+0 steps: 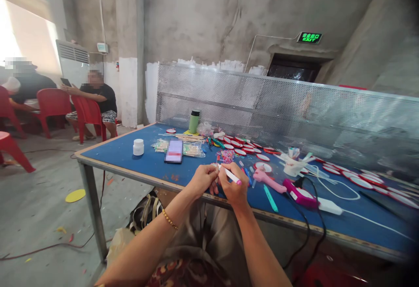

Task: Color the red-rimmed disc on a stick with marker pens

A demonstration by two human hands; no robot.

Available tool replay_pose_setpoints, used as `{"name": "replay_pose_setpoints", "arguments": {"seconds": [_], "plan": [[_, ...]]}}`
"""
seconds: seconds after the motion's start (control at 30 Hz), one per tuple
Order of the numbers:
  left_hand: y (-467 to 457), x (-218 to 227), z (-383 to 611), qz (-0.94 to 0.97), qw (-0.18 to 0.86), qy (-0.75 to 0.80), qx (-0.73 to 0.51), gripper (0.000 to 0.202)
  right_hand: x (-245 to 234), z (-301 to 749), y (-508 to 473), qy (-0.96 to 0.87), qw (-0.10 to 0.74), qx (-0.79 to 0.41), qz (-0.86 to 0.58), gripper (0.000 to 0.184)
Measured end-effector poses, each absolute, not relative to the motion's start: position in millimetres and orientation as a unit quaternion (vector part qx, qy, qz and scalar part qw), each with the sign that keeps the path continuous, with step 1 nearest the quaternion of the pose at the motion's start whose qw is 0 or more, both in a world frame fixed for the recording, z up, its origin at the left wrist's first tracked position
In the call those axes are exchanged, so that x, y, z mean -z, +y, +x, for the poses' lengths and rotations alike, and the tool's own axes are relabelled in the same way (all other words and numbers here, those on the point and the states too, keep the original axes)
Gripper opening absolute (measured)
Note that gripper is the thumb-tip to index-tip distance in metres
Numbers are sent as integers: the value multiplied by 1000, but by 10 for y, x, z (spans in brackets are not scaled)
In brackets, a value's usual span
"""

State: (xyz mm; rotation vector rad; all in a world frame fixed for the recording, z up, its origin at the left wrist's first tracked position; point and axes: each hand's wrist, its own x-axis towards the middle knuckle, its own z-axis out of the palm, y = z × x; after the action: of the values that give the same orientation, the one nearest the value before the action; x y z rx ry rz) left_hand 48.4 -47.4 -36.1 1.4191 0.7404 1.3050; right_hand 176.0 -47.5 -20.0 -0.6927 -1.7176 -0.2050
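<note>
At the front edge of the blue table, my right hand is closed around a white marker with a pink end, its tip pointing toward my other hand. My left hand is pinched close beside that tip; whatever small thing sits in its fingers is too small to make out. Just beyond my hands lie a pile of small pink and red pieces and several blue pens. A phone rests on plastic bags of wooden sticks.
A white jar and a green bottle stand on the left. To the right are a pink glue gun, a turquoise highlighter, a magenta power strip, a white cup and red-rimmed discs. Cables hang over the edge.
</note>
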Motion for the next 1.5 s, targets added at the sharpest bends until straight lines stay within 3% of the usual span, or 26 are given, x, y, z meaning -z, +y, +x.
{"name": "replay_pose_setpoints", "arguments": {"seconds": [0.5, 0.93, 1.5], "plan": [[-519, 326, 485, 590, 517, 305, -540, 29, 208, 1783, -475, -721, 615, 85, -308, 14], [-528, 328, 491, 595, 515, 301, -539, 36, 215, 1807, -517, -723, 621, 83, -291, 13], [-530, 336, 503, 611, 489, 321, -534, 30, 207, 1783, -492, -741, 601, 84, -286, 12]]}}
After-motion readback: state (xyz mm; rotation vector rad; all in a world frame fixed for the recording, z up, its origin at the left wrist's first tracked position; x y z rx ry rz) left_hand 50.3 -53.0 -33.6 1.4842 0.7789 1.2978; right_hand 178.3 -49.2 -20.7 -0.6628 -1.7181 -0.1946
